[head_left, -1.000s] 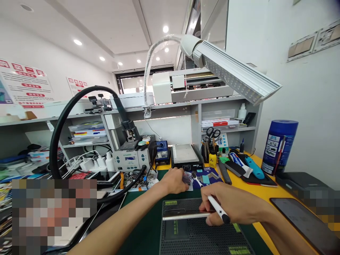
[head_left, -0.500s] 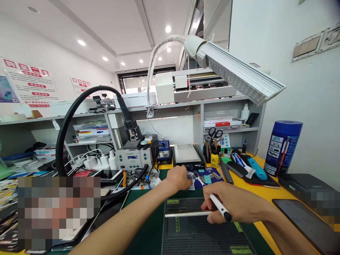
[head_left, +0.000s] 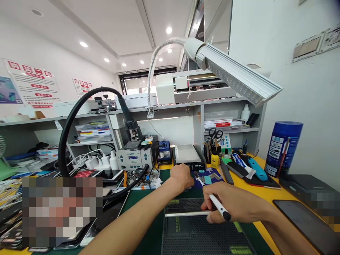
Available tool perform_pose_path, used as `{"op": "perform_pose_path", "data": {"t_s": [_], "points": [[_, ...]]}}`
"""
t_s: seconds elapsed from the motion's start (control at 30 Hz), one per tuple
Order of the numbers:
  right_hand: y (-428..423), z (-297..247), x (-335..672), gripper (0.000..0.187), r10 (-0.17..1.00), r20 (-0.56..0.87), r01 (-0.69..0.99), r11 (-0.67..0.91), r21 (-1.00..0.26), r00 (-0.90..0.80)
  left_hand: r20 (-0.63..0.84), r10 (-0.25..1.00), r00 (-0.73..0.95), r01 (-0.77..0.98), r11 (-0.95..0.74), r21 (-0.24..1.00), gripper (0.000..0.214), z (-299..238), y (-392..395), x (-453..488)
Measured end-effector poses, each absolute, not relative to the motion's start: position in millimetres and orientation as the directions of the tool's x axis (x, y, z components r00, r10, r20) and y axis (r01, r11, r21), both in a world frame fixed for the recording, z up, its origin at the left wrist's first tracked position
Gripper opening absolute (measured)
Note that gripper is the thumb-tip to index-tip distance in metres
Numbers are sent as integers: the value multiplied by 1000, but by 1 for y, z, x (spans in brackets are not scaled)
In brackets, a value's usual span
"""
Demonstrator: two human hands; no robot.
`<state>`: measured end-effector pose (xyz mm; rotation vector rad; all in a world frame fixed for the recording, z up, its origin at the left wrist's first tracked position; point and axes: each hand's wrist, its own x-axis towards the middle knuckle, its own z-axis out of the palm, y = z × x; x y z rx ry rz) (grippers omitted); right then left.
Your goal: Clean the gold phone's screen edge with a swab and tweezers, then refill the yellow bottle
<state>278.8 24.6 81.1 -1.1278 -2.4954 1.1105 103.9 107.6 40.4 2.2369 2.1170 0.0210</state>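
My right hand (head_left: 230, 200) is closed round a white pen-like screwdriver (head_left: 218, 205) with a black end cap bearing a plus mark. The same hand pinches a thin flat device with a silver edge (head_left: 186, 214), probably a phone, seen edge-on above the black perforated mat (head_left: 207, 233). A white shaft with a dark tip (head_left: 199, 178) shows beyond my fingers, roughly in line with the screwdriver. My left hand (head_left: 182, 178) reaches forward, fingers curled down beside the blue printed sheet (head_left: 209, 173). Its fingertips are hidden, so what they hold cannot be made out.
Behind the hands stand a black-framed heating plate (head_left: 187, 154) and a grey soldering station (head_left: 134, 158). A thick black hose (head_left: 62, 141) arches at left. A phone (head_left: 300, 219), a blue canister (head_left: 283, 148) and hand tools lie at right. A lamp (head_left: 239, 72) hangs overhead.
My left hand has turned and curled further over. The clear plastic bag seen by its fingers is now out of sight. My right hand stays in place.
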Motion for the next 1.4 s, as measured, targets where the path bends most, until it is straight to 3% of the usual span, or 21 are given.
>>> {"op": "perform_pose_path", "data": {"t_s": [0.4, 0.6, 0.73, 1.0, 1.27, 1.37, 1.4], "points": [[24, 83, 279, 23, 704, -123, 572, 447, -687, -699, -85, 994, 62, 996, -56, 68, 36, 56, 111, 89], [24, 82, 280, 24, 706, -130, 571, 435, -697, -696, -264, 946, 188, 980, -163, 114, 37, 68, 101, 56], [25, 80, 281, 25, 704, -137, 569, 426, -704, -697, -233, 933, 275, 961, -257, 106, 44, 64, 91, 52], [26, 81, 281, 25, 697, -133, 559, 429, -709, -704, -200, 904, 378, 924, -356, 139, 35, 54, 87, 47], [25, 81, 281, 25, 698, -133, 566, 436, -700, -703, 49, 917, 396, 824, -379, 422, 42, 67, 55, 9], [27, 80, 281, 25, 702, -125, 565, 441, -698, -702, 13, 872, 489, 692, -397, 603, 44, 66, 18, -12], [28, 79, 281, 25, 704, -123, 566, 441, -697, -700, -27, 823, 567, 545, -350, 762, 47, 62, 5, -17]]}}
